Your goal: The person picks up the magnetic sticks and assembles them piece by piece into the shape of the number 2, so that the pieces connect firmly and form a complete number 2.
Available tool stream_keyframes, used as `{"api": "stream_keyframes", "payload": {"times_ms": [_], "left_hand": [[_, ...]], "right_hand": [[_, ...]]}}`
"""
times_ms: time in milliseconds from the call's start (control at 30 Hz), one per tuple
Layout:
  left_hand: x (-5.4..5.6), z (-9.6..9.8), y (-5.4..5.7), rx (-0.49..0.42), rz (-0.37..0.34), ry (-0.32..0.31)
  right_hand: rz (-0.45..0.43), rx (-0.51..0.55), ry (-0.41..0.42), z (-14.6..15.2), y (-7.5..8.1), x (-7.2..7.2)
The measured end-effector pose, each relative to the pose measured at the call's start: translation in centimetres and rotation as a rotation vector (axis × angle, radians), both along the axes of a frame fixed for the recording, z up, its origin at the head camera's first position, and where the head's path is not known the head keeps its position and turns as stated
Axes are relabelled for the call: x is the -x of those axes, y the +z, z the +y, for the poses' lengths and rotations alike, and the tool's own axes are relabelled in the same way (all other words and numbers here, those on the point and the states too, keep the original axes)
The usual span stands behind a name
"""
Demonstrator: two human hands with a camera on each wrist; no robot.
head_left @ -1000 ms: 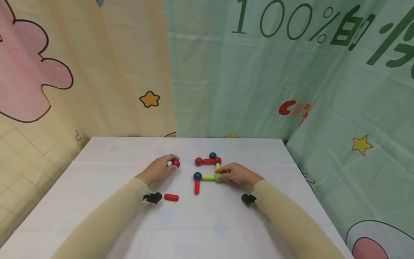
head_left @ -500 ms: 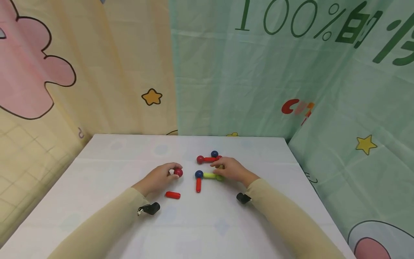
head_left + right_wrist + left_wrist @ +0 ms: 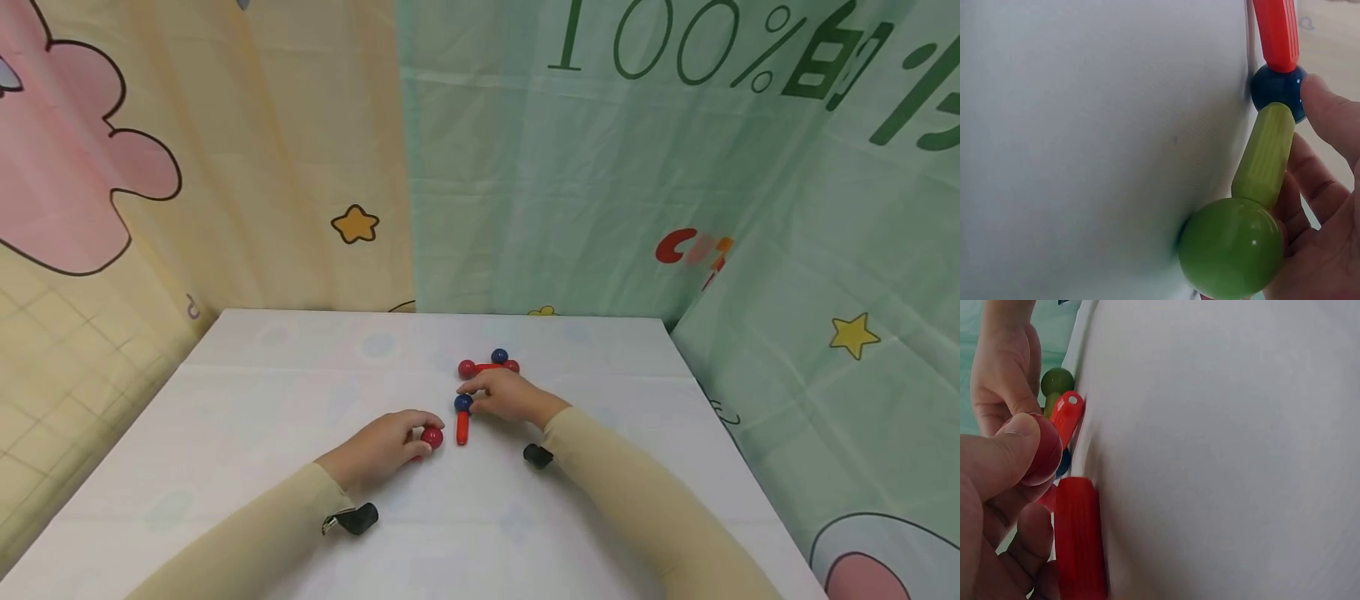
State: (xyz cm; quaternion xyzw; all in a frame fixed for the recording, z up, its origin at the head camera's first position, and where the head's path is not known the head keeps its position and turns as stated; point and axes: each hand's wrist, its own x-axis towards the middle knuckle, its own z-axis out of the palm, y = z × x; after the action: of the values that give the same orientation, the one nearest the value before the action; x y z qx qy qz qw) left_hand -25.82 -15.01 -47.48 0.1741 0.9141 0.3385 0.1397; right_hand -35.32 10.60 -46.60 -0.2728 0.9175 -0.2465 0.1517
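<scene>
My left hand pinches a red ball between thumb and fingers. Just under it lies a loose red rod, mostly hidden in the head view. My right hand has its thumb and fingers about a blue ball, the thumb touching it in the right wrist view. Joined to that ball are a red rod pointing toward me and a yellow-green rod. This second rod ends in a green ball, which the right hand covers in the head view.
Behind the right hand, a red rod spans two red balls, the left red ball and the right red ball. Another blue ball sits beside them. The white table meets printed curtains at its far edge.
My right hand has moved left from the green ball to the blue ball. My left hand, still pinching the red ball, has come nearer and right, over the loose red rod.
</scene>
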Motion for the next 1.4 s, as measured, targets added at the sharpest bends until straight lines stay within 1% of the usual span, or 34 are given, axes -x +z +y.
{"api": "stream_keyframes", "payload": {"times_ms": [200, 333, 467, 633, 933, 1167, 1400], "left_hand": [[-0.6, 0.9, -0.3, -0.021, 0.036, -0.117], [-0.7, 1.4, -0.5, -0.014, 0.065, -0.149], [-0.8, 1.6, -0.5, 0.005, 0.091, -0.152], [-0.8, 1.8, -0.6, 0.002, 0.115, -0.147], [-0.7, 1.9, -0.8, 0.003, 0.123, -0.141], [-0.8, 1.9, -1.0, 0.005, 0.175, -0.155], [-0.7, 2.1, -1.2, 0.002, 0.173, -0.147]], "right_hand": [[-0.009, 0.012, -0.012, -0.1, -0.4, -0.1], [0.001, 0.013, -0.022, -0.1, -0.5, -0.1], [0.007, 0.012, -0.033, -0.2, -0.6, -0.2], [0.009, 0.016, -0.041, -0.3, -0.6, -0.3], [0.003, 0.025, -0.052, -0.3, -0.8, -0.3], [0.015, 0.017, -0.055, -0.3, -0.8, -0.3], [0.018, 0.001, -0.062, -0.4, -0.9, -0.3]]}}
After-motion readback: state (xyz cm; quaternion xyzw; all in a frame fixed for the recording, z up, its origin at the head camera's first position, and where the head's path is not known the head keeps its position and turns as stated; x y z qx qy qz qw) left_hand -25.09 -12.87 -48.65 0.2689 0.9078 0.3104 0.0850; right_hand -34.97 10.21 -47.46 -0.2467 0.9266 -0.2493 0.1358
